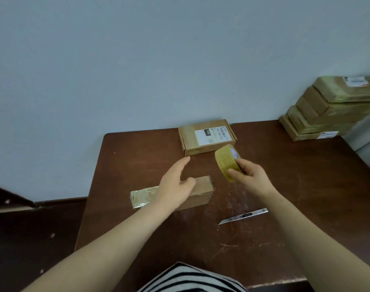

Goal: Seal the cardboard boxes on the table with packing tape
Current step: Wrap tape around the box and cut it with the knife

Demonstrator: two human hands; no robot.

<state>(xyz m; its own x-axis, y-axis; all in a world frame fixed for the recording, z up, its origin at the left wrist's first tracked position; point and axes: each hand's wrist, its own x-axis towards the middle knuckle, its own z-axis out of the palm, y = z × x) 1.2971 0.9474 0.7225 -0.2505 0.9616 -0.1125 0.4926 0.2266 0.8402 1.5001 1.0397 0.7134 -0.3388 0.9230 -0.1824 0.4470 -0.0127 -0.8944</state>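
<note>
View from a head-worn camera, looking down at a dark brown wooden table (285, 186) set against a pale blue-grey wall (137, 60). The person's left hand (175, 184) reaches forward with its fingers straight and relaxed, gripping nothing. It lies across the middle of a long, narrow brown cardboard box (203, 185) near the table's centre; whether the palm actually touches the box cannot be told. The left end of this box is wrapped in glossy yellowish tape, while its right end is bare cardboard. The right hand (250, 173) is raised above the table just right of that box, its fingers and thumb curled round a roll of translucent yellowish packing tape (225, 163), held on edge. Just behind the roll, near the far edge of the table, a flat brown cardboard mailer box with a white printed shipping label (207, 137) lies closed. A slim silver utility knife (244, 216) rests on the table nearer the person, below the right hand and apart from both boxes. At the table's far right corner stands a tilted stack of tape-wrapped cardboard boxes (327, 110). A black-and-white striped garment (190, 279) shows at the bottom edge.
</note>
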